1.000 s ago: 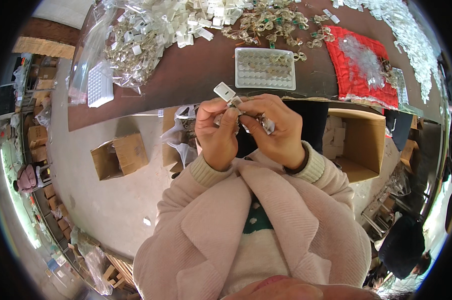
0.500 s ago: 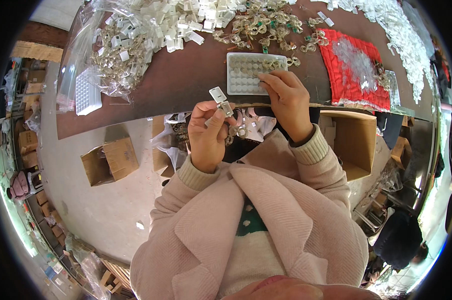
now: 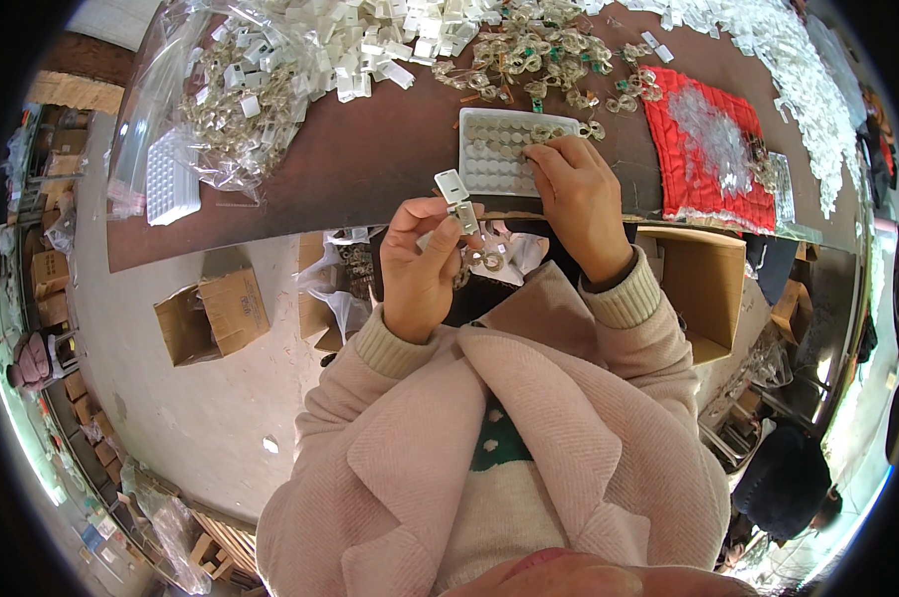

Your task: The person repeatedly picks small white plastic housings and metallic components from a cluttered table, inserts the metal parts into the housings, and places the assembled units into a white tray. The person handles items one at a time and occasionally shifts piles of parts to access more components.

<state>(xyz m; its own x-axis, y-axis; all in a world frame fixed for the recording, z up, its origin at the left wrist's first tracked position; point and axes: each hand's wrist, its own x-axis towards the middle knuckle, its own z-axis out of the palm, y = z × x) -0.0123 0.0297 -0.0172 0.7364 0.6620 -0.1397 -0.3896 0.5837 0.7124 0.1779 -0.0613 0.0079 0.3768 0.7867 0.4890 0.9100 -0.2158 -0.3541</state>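
Observation:
My left hand (image 3: 418,274) is closed around a small white plastic case (image 3: 452,187), pinched between thumb and fingers just over the table's near edge. The case looks hinged open, one flap standing up above the fingers. Clear coiled wire (image 3: 490,261) hangs beside that hand and seems joined to the case. At the right side of a white tray (image 3: 463,171) my right hand (image 3: 587,204) has thumb and forefinger pressed together; whatever lies between them is hidden. Flat round grey discs (image 3: 499,130) sit in rows in the tray's upper wells.
Piles of white plastic cases (image 3: 355,50) and coiled wires (image 3: 544,52) cover the table's far side. A red quilted cloth (image 3: 680,189) with clear plastic bits lies to the right. White stacked trays (image 3: 171,189) stand left. Cardboard boxes (image 3: 236,308) sit below the table edge.
The whole view has shifted slightly. My left hand has raised the case a little to the right, and my right hand stays at the tray with its fingertips pinched.

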